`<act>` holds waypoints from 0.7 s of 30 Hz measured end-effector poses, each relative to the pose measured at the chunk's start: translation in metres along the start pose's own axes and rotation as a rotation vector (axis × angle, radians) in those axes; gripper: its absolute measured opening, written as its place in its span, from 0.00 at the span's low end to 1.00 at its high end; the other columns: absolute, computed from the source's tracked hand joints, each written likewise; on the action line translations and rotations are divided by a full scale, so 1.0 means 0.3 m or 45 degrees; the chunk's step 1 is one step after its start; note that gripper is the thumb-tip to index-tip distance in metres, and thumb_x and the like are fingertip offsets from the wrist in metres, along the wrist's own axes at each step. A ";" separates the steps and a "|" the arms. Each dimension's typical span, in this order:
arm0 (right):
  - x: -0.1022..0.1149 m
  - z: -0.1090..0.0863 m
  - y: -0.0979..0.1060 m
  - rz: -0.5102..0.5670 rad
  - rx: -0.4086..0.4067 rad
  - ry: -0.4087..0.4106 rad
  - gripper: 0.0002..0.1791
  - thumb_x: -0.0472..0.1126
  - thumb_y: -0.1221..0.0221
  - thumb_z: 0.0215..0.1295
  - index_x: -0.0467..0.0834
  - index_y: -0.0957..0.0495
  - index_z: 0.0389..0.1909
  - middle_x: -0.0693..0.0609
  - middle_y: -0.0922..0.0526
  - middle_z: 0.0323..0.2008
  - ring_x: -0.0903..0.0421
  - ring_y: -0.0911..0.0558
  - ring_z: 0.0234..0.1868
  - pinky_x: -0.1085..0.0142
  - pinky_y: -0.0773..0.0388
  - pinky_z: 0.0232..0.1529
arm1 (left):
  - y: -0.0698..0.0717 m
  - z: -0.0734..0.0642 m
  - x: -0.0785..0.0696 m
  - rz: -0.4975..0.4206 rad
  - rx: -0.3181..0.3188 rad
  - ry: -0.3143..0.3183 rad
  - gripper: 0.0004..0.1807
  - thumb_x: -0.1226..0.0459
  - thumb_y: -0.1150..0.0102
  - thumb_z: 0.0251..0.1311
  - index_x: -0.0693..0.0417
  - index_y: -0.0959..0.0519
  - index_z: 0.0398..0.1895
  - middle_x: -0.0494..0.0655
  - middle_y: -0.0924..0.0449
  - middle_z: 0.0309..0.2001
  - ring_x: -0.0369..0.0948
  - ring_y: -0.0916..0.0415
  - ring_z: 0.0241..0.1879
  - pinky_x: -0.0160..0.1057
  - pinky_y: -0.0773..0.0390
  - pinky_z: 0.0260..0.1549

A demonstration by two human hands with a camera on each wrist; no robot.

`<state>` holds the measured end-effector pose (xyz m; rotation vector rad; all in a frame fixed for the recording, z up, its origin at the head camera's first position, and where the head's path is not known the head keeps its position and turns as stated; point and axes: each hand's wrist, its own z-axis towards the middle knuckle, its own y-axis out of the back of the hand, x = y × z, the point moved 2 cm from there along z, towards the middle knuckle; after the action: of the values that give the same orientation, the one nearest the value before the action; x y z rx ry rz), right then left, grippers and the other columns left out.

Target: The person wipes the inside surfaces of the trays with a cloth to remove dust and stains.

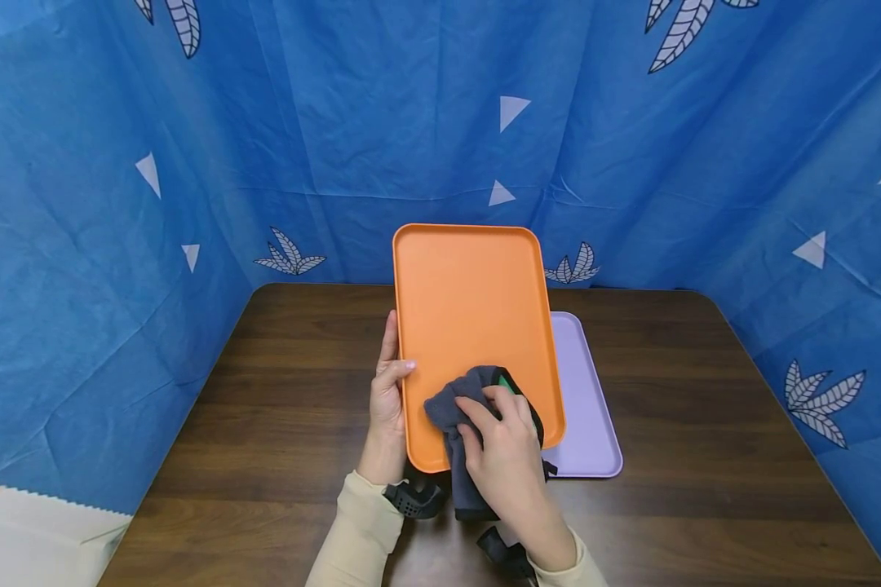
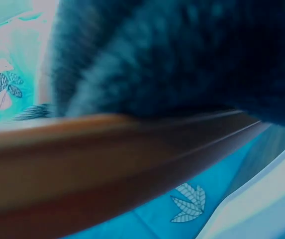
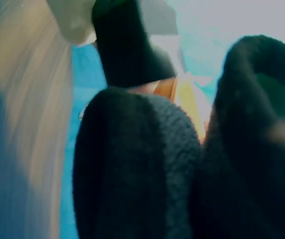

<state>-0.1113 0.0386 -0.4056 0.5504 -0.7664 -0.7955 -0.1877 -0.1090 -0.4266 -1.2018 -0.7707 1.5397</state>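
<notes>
My left hand (image 1: 389,395) grips an orange tray (image 1: 473,302) by its left rim, thumb on the inner face and the other fingers partly hidden behind. The tray is raised and tilted toward the head camera. A dark grey cloth (image 1: 458,399) with black edging and a bit of green lies bunched on the tray's lower part and hangs over its bottom rim. My right hand (image 1: 506,456) holds this cloth against the tray with bent fingers. Close up, the cloth (image 2: 172,59) covers the top of the left wrist view, and its folds (image 3: 132,159) fill much of the right wrist view.
A lilac tray (image 1: 591,408) lies on the brown wooden table (image 1: 705,408), partly hidden behind the orange one. Blue patterned fabric (image 1: 382,122) hangs at the back and both sides. Each wrist wears a black device, such as the left wrist camera (image 1: 416,499).
</notes>
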 end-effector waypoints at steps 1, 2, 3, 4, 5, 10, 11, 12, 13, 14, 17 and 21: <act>0.006 0.000 -0.002 -0.004 0.006 0.019 0.17 0.33 0.26 0.46 0.45 0.13 0.40 0.44 0.21 0.43 0.46 0.25 0.40 0.55 0.21 0.38 | -0.001 -0.001 0.001 -0.006 0.004 0.002 0.42 0.83 0.78 0.57 0.44 0.29 0.68 0.45 0.25 0.63 0.42 0.24 0.59 0.37 0.23 0.55; 0.012 0.000 -0.003 -0.007 0.014 0.039 0.17 0.34 0.26 0.46 0.45 0.13 0.40 0.44 0.21 0.43 0.46 0.25 0.41 0.55 0.21 0.38 | -0.002 -0.001 0.002 -0.013 0.004 0.005 0.42 0.82 0.78 0.58 0.44 0.29 0.68 0.45 0.25 0.63 0.42 0.24 0.59 0.37 0.23 0.55; 0.019 0.000 -0.005 -0.008 0.020 0.059 0.17 0.34 0.26 0.46 0.46 0.13 0.40 0.44 0.21 0.43 0.47 0.25 0.40 0.55 0.21 0.37 | -0.002 -0.001 0.003 -0.015 0.006 0.009 0.42 0.82 0.79 0.58 0.44 0.29 0.68 0.45 0.25 0.63 0.43 0.24 0.59 0.37 0.23 0.55; 0.025 -0.001 -0.005 -0.011 0.026 0.079 0.17 0.34 0.26 0.46 0.46 0.13 0.40 0.45 0.21 0.43 0.47 0.25 0.40 0.56 0.21 0.37 | -0.004 -0.002 0.004 -0.013 0.010 0.012 0.42 0.82 0.79 0.58 0.44 0.30 0.69 0.45 0.25 0.63 0.43 0.24 0.59 0.37 0.23 0.56; 0.031 -0.001 -0.006 -0.016 0.033 0.098 0.17 0.34 0.26 0.46 0.47 0.13 0.40 0.45 0.21 0.43 0.47 0.25 0.40 0.57 0.21 0.36 | -0.005 -0.002 0.005 -0.007 0.006 0.016 0.41 0.82 0.78 0.58 0.44 0.30 0.69 0.45 0.25 0.63 0.42 0.24 0.59 0.37 0.23 0.56; 0.056 -0.003 -0.007 -0.055 0.070 0.203 0.17 0.35 0.26 0.46 0.49 0.13 0.39 0.47 0.22 0.43 0.49 0.27 0.39 0.60 0.22 0.30 | -0.010 -0.003 0.007 0.038 -0.015 0.020 0.40 0.81 0.75 0.59 0.42 0.28 0.67 0.44 0.24 0.62 0.42 0.24 0.58 0.36 0.24 0.55; 0.059 -0.003 -0.007 -0.063 0.077 0.219 0.16 0.36 0.26 0.46 0.50 0.13 0.39 0.47 0.22 0.43 0.50 0.27 0.40 0.61 0.22 0.30 | -0.010 -0.003 0.006 0.049 -0.020 0.018 0.40 0.81 0.75 0.59 0.42 0.28 0.68 0.43 0.24 0.62 0.41 0.24 0.58 0.36 0.24 0.55; 0.062 -0.002 -0.006 -0.069 0.081 0.232 0.16 0.36 0.26 0.46 0.50 0.13 0.39 0.47 0.22 0.43 0.50 0.27 0.40 0.61 0.21 0.29 | -0.011 -0.004 0.006 0.055 -0.022 0.016 0.40 0.81 0.75 0.59 0.42 0.29 0.68 0.43 0.24 0.62 0.41 0.24 0.57 0.36 0.24 0.55; 0.064 -0.001 -0.005 -0.073 0.085 0.242 0.16 0.36 0.26 0.46 0.50 0.13 0.39 0.48 0.22 0.43 0.50 0.27 0.40 0.61 0.21 0.29 | -0.011 -0.004 0.005 0.060 -0.025 0.014 0.40 0.81 0.75 0.59 0.42 0.29 0.68 0.43 0.24 0.62 0.41 0.24 0.57 0.36 0.24 0.55; 0.065 -0.001 -0.004 -0.073 0.088 0.248 0.16 0.36 0.26 0.47 0.51 0.13 0.39 0.48 0.21 0.43 0.50 0.27 0.40 0.61 0.21 0.29 | -0.011 -0.004 0.004 0.061 -0.029 0.013 0.40 0.81 0.75 0.59 0.42 0.29 0.68 0.42 0.24 0.62 0.41 0.23 0.57 0.36 0.24 0.55; 0.066 0.002 -0.002 -0.065 0.092 0.251 0.15 0.37 0.26 0.47 0.51 0.13 0.39 0.48 0.21 0.43 0.50 0.27 0.40 0.61 0.21 0.29 | -0.012 -0.005 0.002 0.051 -0.032 0.010 0.40 0.82 0.75 0.59 0.41 0.27 0.67 0.42 0.25 0.63 0.41 0.23 0.57 0.36 0.24 0.54; 0.059 0.003 0.000 -0.029 0.090 0.223 0.16 0.36 0.26 0.46 0.51 0.12 0.39 0.48 0.21 0.44 0.51 0.26 0.42 0.60 0.20 0.32 | -0.013 -0.005 0.001 0.011 -0.015 0.014 0.40 0.81 0.76 0.59 0.42 0.26 0.66 0.43 0.25 0.63 0.43 0.23 0.58 0.37 0.23 0.55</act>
<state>-0.1038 0.0245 -0.3982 0.6838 -0.6291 -0.7326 -0.1849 -0.1077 -0.4236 -1.2229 -0.7697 1.5364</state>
